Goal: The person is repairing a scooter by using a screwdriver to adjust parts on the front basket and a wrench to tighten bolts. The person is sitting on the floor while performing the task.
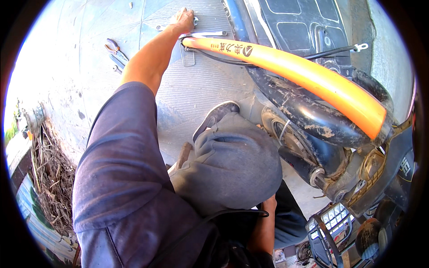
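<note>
Several wrenches (203, 34) lie under the left hand (183, 20), grip unclear; orange fender (304, 73) crosses beside.

An outdoor roadside repair spot is indicated by grey ribbed concrete pavement (196, 89), scattered steel wrenches (208, 33), red-handled pliers (112, 46) and a mud-caked black scooter (308, 111).

A long orange tube (304, 73) curves across the right side, with a small black label (234, 49) near its far end.
</note>
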### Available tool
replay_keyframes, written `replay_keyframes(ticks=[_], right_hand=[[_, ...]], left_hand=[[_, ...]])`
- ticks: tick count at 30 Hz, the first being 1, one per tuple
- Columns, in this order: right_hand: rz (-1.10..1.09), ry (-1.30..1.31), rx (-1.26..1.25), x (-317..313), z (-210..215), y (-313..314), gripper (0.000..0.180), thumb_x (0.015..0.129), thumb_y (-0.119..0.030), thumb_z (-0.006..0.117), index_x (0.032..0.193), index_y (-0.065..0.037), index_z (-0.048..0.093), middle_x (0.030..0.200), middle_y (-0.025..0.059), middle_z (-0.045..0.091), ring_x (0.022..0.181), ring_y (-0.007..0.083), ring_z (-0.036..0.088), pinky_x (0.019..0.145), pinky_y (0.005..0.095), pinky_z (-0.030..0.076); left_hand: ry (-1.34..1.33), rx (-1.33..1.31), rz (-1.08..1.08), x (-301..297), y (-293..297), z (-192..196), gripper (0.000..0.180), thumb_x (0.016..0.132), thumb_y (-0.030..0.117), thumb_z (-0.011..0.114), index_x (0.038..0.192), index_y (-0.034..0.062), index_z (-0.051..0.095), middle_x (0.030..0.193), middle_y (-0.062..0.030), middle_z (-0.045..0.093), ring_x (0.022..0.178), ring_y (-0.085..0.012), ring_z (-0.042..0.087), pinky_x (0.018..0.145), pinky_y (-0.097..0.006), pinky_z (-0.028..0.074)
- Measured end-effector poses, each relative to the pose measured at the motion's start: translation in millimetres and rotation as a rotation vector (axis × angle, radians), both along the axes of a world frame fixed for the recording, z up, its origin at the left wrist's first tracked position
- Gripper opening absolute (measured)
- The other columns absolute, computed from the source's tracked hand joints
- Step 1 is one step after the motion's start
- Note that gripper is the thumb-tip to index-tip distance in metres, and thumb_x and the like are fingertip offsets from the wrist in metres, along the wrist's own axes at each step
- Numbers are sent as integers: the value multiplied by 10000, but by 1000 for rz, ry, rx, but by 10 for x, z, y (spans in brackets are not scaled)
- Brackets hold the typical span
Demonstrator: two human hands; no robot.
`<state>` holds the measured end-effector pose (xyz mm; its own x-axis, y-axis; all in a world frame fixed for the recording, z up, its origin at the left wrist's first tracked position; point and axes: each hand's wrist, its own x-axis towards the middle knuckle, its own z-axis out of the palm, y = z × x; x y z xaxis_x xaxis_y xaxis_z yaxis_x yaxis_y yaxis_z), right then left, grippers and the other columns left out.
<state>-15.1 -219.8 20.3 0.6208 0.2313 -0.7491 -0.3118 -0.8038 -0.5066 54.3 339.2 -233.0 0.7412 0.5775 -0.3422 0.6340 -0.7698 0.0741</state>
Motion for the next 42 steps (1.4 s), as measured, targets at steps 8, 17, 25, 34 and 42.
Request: replay_keyframes(ticks=[8, 17, 25, 34, 42], right_hand=[[155, -61, -22, 94, 100, 151, 360, 894, -44, 632, 1246, -20, 702, 1049, 176, 767, 961, 222, 744, 843, 338, 547], [254, -192, -142, -71, 111, -44, 296, 919, -80, 656, 1198, 13, 692, 944, 233, 732, 844, 331, 740, 767, 379, 555], [91, -351, -14, -77, 787, 180, 277, 947, -164, 684, 1165, 8, 689, 1009, 253, 721, 905, 399, 714, 808, 434, 549], [25, -550, 41, -428, 1272, -494, 305, 950, -201, 679, 1179, -1, 691, 996, 239, 738, 889, 394, 714, 810, 429, 547], [-308, -533, 434, -850, 1757, -1090, 304, 969, -211, 702, 1187, 0, 694, 908, 109, 754, 766, 157, 691, 723, 324, 553]], left_hand=[[-103, -1, 144, -33, 232, -253, 295, 941, 252, 640, 1176, 79, 598, 1107, -212, 701, 1051, -428, 674, 890, -495, 543], [-812, 49, 257, 212, 567, 824, 283, 963, 334, 648, 910, 65, 713, 789, -229, 693, 763, -390, 697, 698, -493, 536], [-1171, -200, 474, 79, 280, 2200, 367, 1002, 378, 659, 875, 41, 730, 711, -70, 712, 686, -112, 681, 660, -308, 545], [-1608, -616, 283, -180, -1381, 4152, 296, 1011, 239, 655, 905, -33, 704, 728, -64, 639, 615, -115, 606, 607, -274, 502], [-1448, -764, -64, -1230, -3190, 5023, 309, 1051, 229, 589, 983, -61, 674, 812, -87, 632, 665, -140, 627, 625, -283, 503]])
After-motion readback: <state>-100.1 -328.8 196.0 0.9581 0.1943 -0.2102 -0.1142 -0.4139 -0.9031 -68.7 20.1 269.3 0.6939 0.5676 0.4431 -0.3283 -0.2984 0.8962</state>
